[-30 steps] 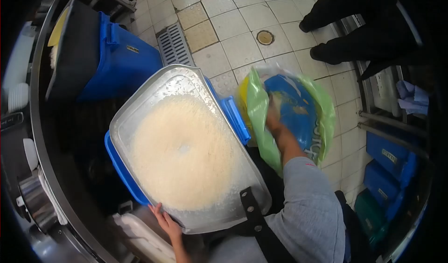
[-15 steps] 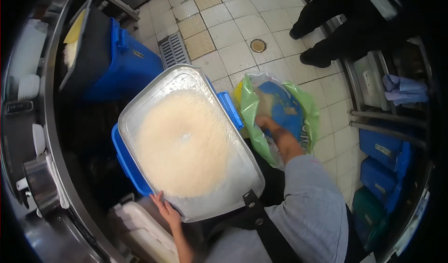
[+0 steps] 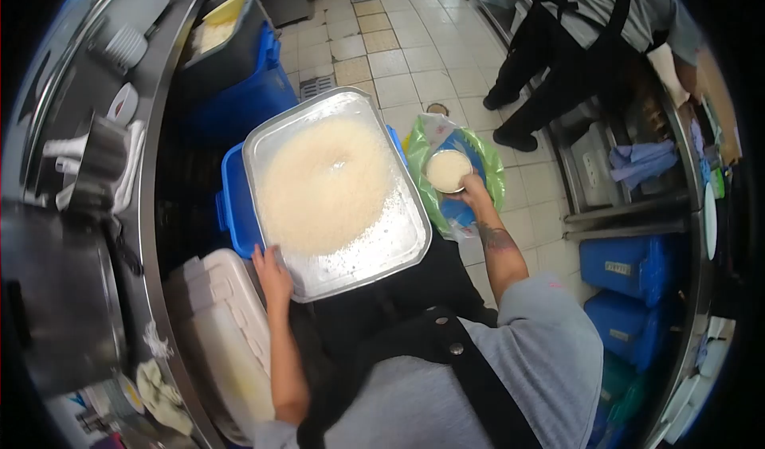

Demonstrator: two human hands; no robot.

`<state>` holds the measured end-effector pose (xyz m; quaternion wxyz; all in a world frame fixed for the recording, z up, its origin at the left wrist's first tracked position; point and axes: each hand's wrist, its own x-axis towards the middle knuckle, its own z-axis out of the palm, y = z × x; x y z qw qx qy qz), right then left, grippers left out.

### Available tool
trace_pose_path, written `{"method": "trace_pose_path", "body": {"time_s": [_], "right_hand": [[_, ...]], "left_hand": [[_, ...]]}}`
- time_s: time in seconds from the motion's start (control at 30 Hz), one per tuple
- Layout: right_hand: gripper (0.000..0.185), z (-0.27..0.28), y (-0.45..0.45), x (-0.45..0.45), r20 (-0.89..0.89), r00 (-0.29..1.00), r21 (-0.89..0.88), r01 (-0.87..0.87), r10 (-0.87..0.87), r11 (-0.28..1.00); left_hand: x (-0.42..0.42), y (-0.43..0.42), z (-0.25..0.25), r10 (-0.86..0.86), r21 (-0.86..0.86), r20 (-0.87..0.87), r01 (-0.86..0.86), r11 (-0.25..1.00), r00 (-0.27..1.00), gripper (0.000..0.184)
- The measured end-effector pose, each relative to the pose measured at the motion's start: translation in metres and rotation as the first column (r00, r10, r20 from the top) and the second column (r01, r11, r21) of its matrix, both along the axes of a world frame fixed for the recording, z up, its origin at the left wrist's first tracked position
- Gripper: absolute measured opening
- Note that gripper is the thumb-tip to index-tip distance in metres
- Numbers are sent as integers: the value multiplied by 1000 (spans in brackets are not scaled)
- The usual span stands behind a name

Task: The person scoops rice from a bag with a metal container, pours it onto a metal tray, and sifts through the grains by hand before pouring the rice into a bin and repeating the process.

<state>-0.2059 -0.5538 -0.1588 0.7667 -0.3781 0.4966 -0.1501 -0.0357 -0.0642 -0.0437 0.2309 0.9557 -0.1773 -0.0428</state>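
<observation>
A metal tray [image 3: 398,246] bears a wide heap of pale grains [image 3: 319,190] with a small bare spot near its middle. Part of a blue bin [image 3: 240,202] shows beneath the tray. My left hand [image 3: 273,275] touches the tray's lower left edge, fingers apart, holding nothing. In my right hand [image 3: 470,186] is a round bowl [image 3: 448,170] full of pale grains, held by its rim above the opening of a green and blue plastic bag [image 3: 492,170], right of the tray.
Another person [image 3: 550,58] stands at the right counter. A dark bin with a yellow scoop [image 3: 227,7] is at upper left. A metal counter with a pot [image 3: 100,162] runs along the left. Blue boxes [image 3: 625,266] sit under the right shelf; a whitish container [image 3: 219,313] is lower left.
My right hand has come up out of the bag with a bowl full of grains. The view has tilted up, showing more of the other person. My left hand stays at the tray's edge.
</observation>
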Motion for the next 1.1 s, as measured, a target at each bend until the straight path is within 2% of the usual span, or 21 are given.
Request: {"method": "trace_pose_path", "body": {"time_s": [0.1,0.17,0.27,0.37,0.43,0.57,0.6,0.63,0.67,0.7,0.73,0.87,0.97,1.07,1.1], "right_hand": [[82,57,-1,-5,107,991,5,-87,85,996],[80,84,-1,0,159,982,11,-101,98,995],[78,137,10,14,154,982,-17,-112,113,994],[76,162,20,36,212,964,-61,-152,162,987],[75,181,39,58,192,959,-177,-174,207,969],[74,231,104,100,106,961,-458,-182,257,870],[72,210,96,118,102,966,-581,-137,239,802],[71,211,101,126,25,973,-791,-121,229,599],[71,210,110,135,-41,979,-933,-109,198,344],[70,213,120,142,-91,984,-993,-101,151,60],[70,226,132,145,1,965,-997,-20,263,79],[75,245,148,161,31,953,-973,97,301,-207],[72,260,159,170,170,923,-896,291,346,-335],[70,272,155,170,192,920,-804,348,342,-482],[71,273,152,170,198,919,-819,346,340,-457]], "left_hand": [[14,-7,23,-68,35,-28,69,997,997,43],[32,-8,27,-140,-34,-44,139,990,989,40],[59,-12,5,-87,-109,-3,86,990,996,39],[67,-11,-1,-11,-132,-24,8,991,1000,39],[60,-15,13,17,-101,-96,-27,995,995,39],[63,-13,18,-7,-79,-89,0,997,996,41],[62,-13,20,-1,-79,-112,-8,997,994,42],[61,-14,22,3,-78,-137,-14,997,991,44],[61,-14,24,4,-73,-152,-15,997,988,44],[60,-14,26,5,-66,-166,-16,998,986,45],[61,-13,26,4,-58,-179,-15,998,984,45],[61,-12,22,-23,-45,-163,16,999,986,45],[63,-12,18,-42,-47,-124,37,998,991,46],[61,-11,20,-50,-50,-108,45,998,993,47],[61,-10,20,-52,-54,-104,47,997,993,47]]}}
